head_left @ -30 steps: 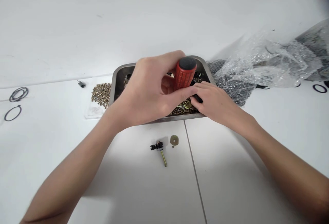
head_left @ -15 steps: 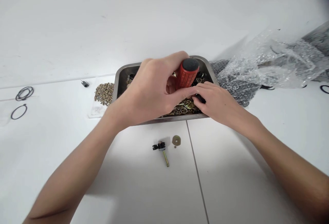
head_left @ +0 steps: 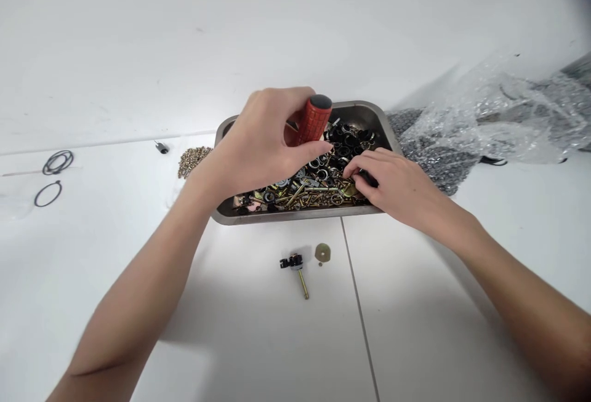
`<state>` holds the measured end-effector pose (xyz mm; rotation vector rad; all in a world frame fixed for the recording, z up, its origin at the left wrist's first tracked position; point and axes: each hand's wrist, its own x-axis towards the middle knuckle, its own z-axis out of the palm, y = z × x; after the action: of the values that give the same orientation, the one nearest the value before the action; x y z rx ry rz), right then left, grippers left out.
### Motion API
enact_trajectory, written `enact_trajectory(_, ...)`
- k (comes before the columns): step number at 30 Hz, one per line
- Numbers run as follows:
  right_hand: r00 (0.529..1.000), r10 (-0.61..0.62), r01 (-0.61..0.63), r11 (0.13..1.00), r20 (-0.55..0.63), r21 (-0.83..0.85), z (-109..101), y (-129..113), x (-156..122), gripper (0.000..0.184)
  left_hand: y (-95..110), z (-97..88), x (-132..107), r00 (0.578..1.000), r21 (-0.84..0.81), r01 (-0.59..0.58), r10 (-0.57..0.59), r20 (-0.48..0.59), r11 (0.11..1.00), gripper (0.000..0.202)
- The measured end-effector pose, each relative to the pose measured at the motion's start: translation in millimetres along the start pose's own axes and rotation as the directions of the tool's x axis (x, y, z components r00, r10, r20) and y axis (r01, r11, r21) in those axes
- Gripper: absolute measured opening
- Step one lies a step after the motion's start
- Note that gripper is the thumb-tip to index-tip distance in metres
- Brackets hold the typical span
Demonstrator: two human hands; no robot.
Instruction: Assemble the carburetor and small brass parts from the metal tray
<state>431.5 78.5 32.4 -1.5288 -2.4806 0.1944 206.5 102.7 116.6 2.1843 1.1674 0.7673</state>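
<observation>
Red screwdriver handle (head_left: 313, 120) clamped in closed left hand (head_left: 261, 143), held tilted over steel tray (head_left: 360, 106), above loose bolts (head_left: 314, 191) and black rings (head_left: 344, 137). Small black part (head_left: 370, 178) pinched by right hand (head_left: 392, 183) at tray's front right. Tip hidden behind left hand: right fingers could be jabbed, parts knocked over tray rim.

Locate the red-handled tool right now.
Head view, centre: the tool is gripped in the left hand, over the tray of small hardware, left of the right hand.
</observation>
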Motion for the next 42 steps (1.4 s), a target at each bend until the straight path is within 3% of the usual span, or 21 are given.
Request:
enact_trajectory(8,1.0,0.006,-0.006,1.0,0.009,0.008,0.4,0.9,-0.3,0.02,3.3,-5.3,-1.9,0.998,0.024,-0.03,0.031,-0.057,0.999,0.018)
enact_trajectory(18,1.0,0.008,-0.008,1.0,0.01,0.003,0.1,0.8,-0.2,0.021,1.2,-2.4,0.3,1.0,0.065,0.019,-0.02,0.004,0.998,0.016)
enact_trajectory(26,1.0,0.014,-0.014,1.0,0.028,-0.004,-0.6,0.0,-0.4,0.021,9.5,-14.6,-5.4,0.999,0.006,0.001,-0.001,-0.04,1.0,0.016)
enact_trajectory(35,1.0,0.016,-0.016,1.0,0.023,0.001,-0.7,-0.1,0.2,0.02,3.1,-6.3,-0.9,1.0,0.052,-0.01,0.01,-0.002,0.999,0.017)
enact_trajectory(42,0.999,0.02,-0.02,1.0,0.031,0.0,-1.0,-0.2,-0.2,0.02,9.2,-13.5,-4.7,1.0,0.028,-0.011,0.012,-0.026,1.0,0.017)
